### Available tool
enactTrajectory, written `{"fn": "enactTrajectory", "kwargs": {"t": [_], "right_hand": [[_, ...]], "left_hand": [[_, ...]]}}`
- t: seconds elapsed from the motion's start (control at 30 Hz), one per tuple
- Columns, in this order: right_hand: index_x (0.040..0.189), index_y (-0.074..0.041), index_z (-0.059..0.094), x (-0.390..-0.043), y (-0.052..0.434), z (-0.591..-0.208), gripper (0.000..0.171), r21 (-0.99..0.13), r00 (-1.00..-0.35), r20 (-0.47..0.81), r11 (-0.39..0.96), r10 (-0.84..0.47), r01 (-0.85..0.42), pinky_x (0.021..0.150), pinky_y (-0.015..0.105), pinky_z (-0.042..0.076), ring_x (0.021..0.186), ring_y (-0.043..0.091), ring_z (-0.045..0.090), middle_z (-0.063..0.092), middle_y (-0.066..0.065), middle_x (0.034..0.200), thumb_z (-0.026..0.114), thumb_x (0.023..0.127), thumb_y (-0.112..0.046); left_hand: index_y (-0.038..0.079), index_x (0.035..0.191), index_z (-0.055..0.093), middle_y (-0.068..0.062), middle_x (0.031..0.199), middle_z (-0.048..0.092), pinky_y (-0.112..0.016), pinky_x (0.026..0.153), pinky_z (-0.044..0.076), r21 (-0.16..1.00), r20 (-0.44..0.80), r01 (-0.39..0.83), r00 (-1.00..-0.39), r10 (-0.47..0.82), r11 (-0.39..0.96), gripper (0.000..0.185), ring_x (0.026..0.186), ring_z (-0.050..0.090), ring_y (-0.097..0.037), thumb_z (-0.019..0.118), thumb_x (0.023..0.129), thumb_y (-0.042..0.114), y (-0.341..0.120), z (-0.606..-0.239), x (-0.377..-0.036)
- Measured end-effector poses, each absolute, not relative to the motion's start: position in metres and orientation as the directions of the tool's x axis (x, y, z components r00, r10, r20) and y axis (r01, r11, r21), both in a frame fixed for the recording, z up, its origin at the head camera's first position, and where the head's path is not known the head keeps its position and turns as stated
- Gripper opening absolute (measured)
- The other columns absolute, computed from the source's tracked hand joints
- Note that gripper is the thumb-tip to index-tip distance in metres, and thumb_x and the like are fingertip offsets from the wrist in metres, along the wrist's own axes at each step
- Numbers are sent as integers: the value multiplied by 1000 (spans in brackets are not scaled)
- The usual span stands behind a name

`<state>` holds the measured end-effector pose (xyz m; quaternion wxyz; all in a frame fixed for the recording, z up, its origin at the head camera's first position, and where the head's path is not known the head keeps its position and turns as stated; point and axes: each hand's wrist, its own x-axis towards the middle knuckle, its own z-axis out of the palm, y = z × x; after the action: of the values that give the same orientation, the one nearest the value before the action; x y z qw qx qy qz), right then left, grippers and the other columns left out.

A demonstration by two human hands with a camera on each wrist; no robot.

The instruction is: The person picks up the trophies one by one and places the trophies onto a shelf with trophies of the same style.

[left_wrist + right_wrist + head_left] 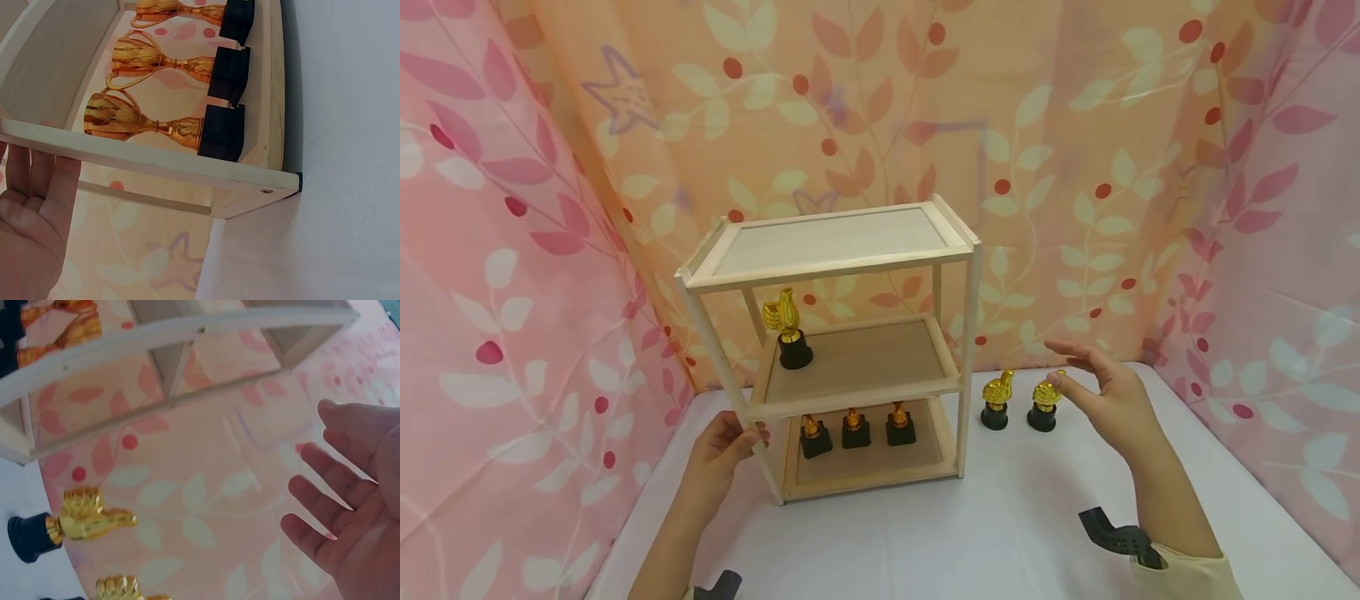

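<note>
A pale wooden three-tier shelf (842,271) stands on the white table. My left hand (724,450) grips its front left post near the bottom; in the left wrist view the fingers (34,187) lie against that post (150,161). A gold thumbs-up trophy (787,327) stands on the middle tier. Three small gold cup trophies (855,428) on black bases line the bottom tier (153,124). Two more thumbs-up trophies (996,400) (1044,405) stand on the table right of the shelf. My right hand (1101,387) hovers open just beside the right one, its fingers spread (350,506), holding nothing.
Pink and orange leaf-print cloth (512,250) walls the table on the left, back and right. White tabletop (985,533) lies in front of the shelf. The shelf's top tier (831,240) holds nothing. The thumbs-up trophies (78,519) also show in the right wrist view.
</note>
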<state>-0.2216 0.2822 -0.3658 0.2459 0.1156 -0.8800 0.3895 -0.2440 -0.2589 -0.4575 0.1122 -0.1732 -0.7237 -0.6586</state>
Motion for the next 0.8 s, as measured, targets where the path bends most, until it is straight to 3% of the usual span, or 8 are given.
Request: {"fn": "enactTrajectory", "kwargs": {"t": [0.07,0.17,0.23,0.33,0.4,0.47,0.63,0.8], "right_hand": [[144,-25,58,-227,288,-370,48,-645,-859,511,661,1,-383,100,50,54,127,31,58,58,8,145,71,98,-30],[147,-24,56,-233,296,-376,51,-667,-873,487,656,25,-353,99,49,55,131,36,56,54,10,149,70,98,-33],[148,-22,54,-237,301,-380,53,-684,-884,467,648,35,-336,94,66,51,131,46,53,52,13,151,70,99,-33],[149,-21,52,-244,309,-389,56,-693,-895,443,651,46,-310,98,38,55,132,42,53,52,12,151,71,98,-32],[150,-19,51,-248,315,-395,57,-701,-901,431,646,46,-302,97,19,50,133,40,52,52,12,151,72,98,-31],[151,-19,50,-253,320,-401,60,-707,-909,414,644,44,-291,95,12,45,134,38,51,52,12,150,72,97,-32],[155,-17,44,-263,331,-417,66,-742,-931,363,619,45,-259,108,50,46,137,39,47,49,15,153,72,98,-33],[157,-12,39,-272,339,-433,70,-777,-942,335,576,36,-254,109,64,37,140,39,43,46,16,155,72,98,-29]], "left_hand": [[-8,119,47,1,104,70,-26,86,58,920,372,381,-923,96,96,21,99,71,-14,57,103,2,-258,-456,-243],[-7,122,48,3,105,70,-25,87,58,926,346,355,-934,89,129,24,101,71,-16,58,103,5,-258,-454,-242],[-6,123,48,3,105,70,-25,88,58,925,341,351,-936,91,142,25,101,71,-15,58,104,6,-258,-454,-242],[-5,124,48,3,105,70,-25,88,58,924,340,350,-936,93,151,25,102,71,-18,58,104,7,-258,-453,-241],[-5,124,48,2,106,70,-25,88,58,923,342,353,-935,92,155,25,102,70,-18,57,104,7,-258,-453,-241],[-5,123,48,2,106,70,-25,88,58,922,344,354,-935,90,155,24,102,71,-17,57,104,6,-258,-453,-242],[-7,122,48,-1,105,70,-25,87,58,922,351,360,-932,87,140,24,101,71,-15,57,104,4,-258,-454,-242],[-7,122,48,-2,105,70,-25,88,58,923,346,356,-934,89,144,24,100,71,-13,57,104,5,-258,-455,-243]]}}
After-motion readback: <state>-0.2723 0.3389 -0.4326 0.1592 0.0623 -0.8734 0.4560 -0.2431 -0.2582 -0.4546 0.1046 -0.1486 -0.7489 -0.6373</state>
